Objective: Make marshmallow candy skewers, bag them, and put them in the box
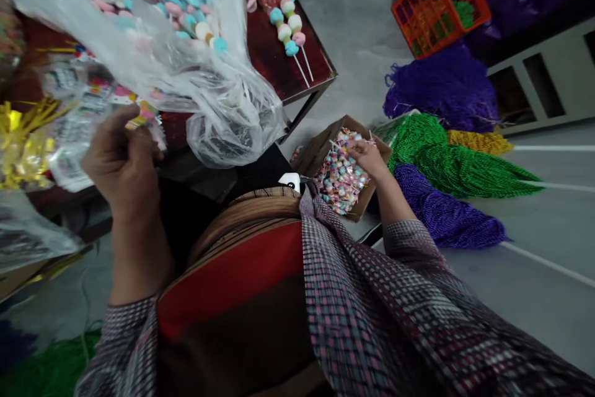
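My left hand is at the left, over the dark red table's front edge, fingers curled together. Beside its fingertips shows a small colourful printed packet; whether the fingers grip it is unclear. At the right, my right hand reaches over a cardboard box full of small wrapped pastel sweets. Its fingers are pinched at the top of the pile, and what they hold is too small to name. A large clear plastic bag of pink, blue and white marshmallow skewers lies between the hands, further forward.
Two marshmallow skewers lie on the table's corner. Yellow twist ties are at the far left. Right of the box lie green and purple strand bundles, with an orange crate behind.
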A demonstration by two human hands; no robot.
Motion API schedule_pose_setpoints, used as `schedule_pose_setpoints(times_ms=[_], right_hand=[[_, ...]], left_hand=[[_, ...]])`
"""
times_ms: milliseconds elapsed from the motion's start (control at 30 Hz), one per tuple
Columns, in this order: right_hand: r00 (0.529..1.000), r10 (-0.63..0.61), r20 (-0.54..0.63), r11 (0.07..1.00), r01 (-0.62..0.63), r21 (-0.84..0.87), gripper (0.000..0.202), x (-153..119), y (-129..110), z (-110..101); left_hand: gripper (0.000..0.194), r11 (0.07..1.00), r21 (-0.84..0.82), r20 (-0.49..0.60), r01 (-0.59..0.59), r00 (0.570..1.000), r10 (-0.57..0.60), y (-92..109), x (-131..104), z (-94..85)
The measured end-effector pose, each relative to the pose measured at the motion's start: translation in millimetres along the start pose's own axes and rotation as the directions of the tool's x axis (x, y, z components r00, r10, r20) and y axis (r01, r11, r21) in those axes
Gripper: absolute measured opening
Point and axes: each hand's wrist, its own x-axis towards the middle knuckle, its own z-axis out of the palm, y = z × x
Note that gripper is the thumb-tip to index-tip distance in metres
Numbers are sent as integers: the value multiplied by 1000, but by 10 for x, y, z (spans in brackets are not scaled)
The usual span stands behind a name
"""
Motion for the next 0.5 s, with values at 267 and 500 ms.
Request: schedule_pose_setpoints(times_ms=[267,500], right_hand=[[976,182,-121,960,-203,-191,11,-227,867,204],[894,225,-387,921,-325,-215,45,40,1212,145]], left_hand=[[28,1000,5,-147,-11,989,12,-330,109,32],[25,997,31,-217,74,974,-66,-406,151,77]])
